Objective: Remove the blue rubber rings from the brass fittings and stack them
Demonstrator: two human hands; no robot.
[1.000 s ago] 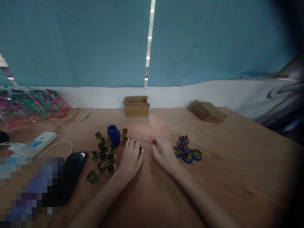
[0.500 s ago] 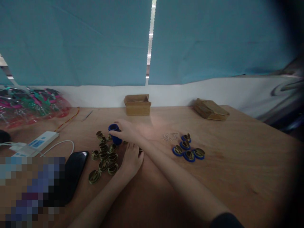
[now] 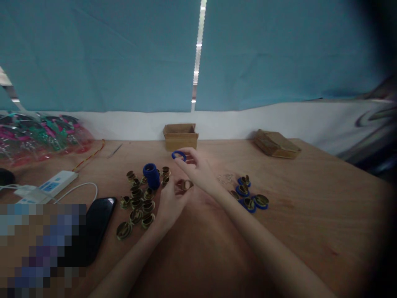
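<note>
Between the thumb and fingers of my right hand (image 3: 197, 167) is a thin blue ring (image 3: 179, 156), raised over the table. Just below it, my left hand (image 3: 173, 198) grips a small round brass-coloured piece (image 3: 186, 185) by its edge. A stack of blue rings (image 3: 151, 176) stands upright left of my hands. Around that stack lie several brass-coloured pieces (image 3: 136, 203) of the same sort. To the right, several brass-coloured pieces with blue rings around them (image 3: 248, 203) sit in a group, one partly behind my right forearm.
Small pale bits (image 3: 225, 178) lie beside the ringed group. An open cardboard box (image 3: 180, 142) and a second carton (image 3: 276, 144) stand by the wall. At left are a phone (image 3: 99, 223), a power strip (image 3: 51, 186), cables and clear bags (image 3: 46, 136).
My right hand has moved from the blue stack to the right, carrying one ring off it. My left hand has lifted and turned slightly, so the brass-coloured piece now shows.
</note>
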